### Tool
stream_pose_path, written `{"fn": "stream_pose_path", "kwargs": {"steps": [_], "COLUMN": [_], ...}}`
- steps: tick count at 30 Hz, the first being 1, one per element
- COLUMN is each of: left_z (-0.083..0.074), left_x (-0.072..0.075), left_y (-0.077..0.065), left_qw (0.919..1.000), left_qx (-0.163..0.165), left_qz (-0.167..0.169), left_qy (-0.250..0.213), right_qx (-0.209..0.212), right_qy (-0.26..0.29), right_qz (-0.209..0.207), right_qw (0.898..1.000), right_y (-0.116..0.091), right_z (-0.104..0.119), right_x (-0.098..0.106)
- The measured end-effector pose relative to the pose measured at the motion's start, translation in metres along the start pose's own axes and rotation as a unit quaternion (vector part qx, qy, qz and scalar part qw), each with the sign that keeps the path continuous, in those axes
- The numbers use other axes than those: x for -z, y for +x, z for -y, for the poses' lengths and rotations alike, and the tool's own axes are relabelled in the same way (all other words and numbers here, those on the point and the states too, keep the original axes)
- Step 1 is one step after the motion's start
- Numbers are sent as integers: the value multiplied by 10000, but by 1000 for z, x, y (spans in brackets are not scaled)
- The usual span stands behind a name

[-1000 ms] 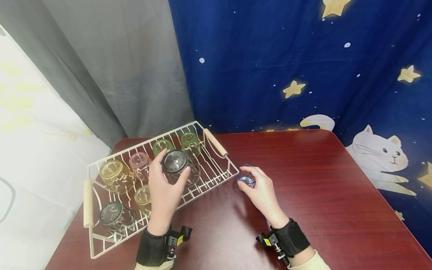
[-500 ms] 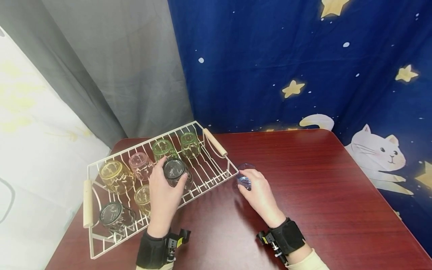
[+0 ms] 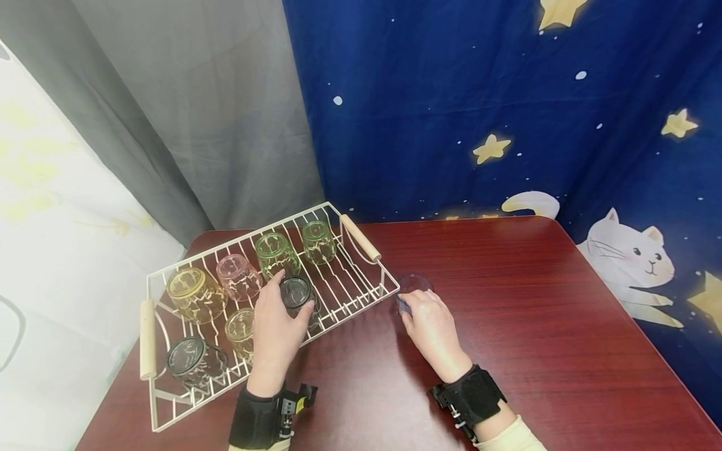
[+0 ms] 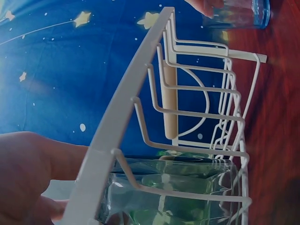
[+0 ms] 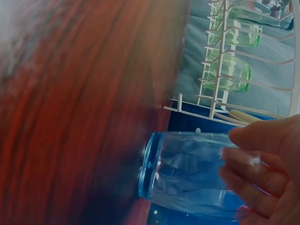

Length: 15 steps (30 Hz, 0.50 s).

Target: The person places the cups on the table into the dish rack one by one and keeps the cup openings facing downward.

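Observation:
In the head view my left hand [image 3: 276,332] grips an upside-down grey glass [image 3: 296,291] around its sides, thumb and fingers apart. The glass is down in the front of the white wire rack [image 4: 101,152], behind its front wires in the left wrist view. Just off the rack's right corner, a clear blue glass [image 5: 187,168] stands upright, base down at the table. My right hand [image 3: 434,332] holds it near the rim, with thumb and fingers at the top, and hides most of it in the head view.
Upside-down glasses fill the rack's left and back: yellow [image 3: 194,294], pink [image 3: 237,275], green [image 3: 276,250] and dark grey [image 3: 188,358] among them. Wooden handles [image 3: 361,238] rise at both rack ends. Curtains [image 3: 429,125] hang behind the red-brown table [image 3: 507,300].
My left hand has lowered the grey glass into the rack, bringing it slightly nearer. My right hand has turned over the blue glass's rim, covering more of it.

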<state>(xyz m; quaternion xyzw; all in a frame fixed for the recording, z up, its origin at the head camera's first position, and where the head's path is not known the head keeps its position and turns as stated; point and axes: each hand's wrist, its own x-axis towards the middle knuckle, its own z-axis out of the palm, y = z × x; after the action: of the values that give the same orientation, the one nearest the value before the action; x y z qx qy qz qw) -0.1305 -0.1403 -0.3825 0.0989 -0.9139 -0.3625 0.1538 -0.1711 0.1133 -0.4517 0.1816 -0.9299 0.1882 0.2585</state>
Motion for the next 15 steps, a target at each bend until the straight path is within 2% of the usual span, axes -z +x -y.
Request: {"fn": "stream_pose_path", "kwargs": {"steps": [15], "left_z": [6], "left_x": [-1], "left_y": [0], "left_qw": [9996], "left_qx": [76], "left_qz": [263], "left_qy": [-104], "right_qx": [29], "right_qy": [-173], "right_qz": [-147], "right_qw": [9997], "right_y": [0], "right_z": [0], "right_x": [1]}}
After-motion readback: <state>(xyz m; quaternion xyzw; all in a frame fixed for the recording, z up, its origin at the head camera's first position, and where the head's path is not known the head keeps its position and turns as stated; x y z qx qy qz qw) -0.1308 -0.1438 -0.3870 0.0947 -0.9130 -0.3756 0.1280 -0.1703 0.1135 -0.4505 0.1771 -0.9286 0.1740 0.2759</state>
